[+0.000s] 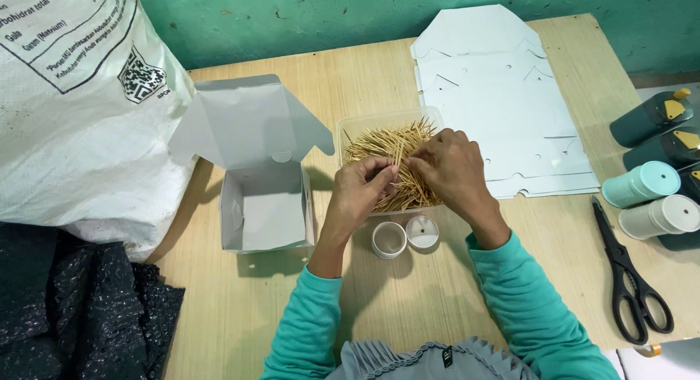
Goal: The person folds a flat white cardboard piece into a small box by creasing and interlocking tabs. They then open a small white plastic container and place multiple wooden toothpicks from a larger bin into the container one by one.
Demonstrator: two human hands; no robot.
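Both hands meet over a clear tub (351, 127) of toothpicks (386, 143) at the centre of a pale wooden surface (240, 314). The left hand (359, 190) and right hand (453, 168) each pinch a few sticks between fingertips, the grip closed on them just above the heap. At 6 o'clock from the tub stand a small round container (389, 239), seemingly empty, and its lid (422, 232), off beside it, so filling looks barely begun. At 9 o'clock an open white box (266, 205) sits empty, flaps up. Flat box blanks (503, 95) lie stacked at 2 o'clock, unfolded. Dark and pale cylindrical holders (652, 205) and black scissors (628, 278) line the 3 o'clock edge. A white woven sack (73, 110) and black plastic (65, 307) crowd the left, against a green wall (328, 15).
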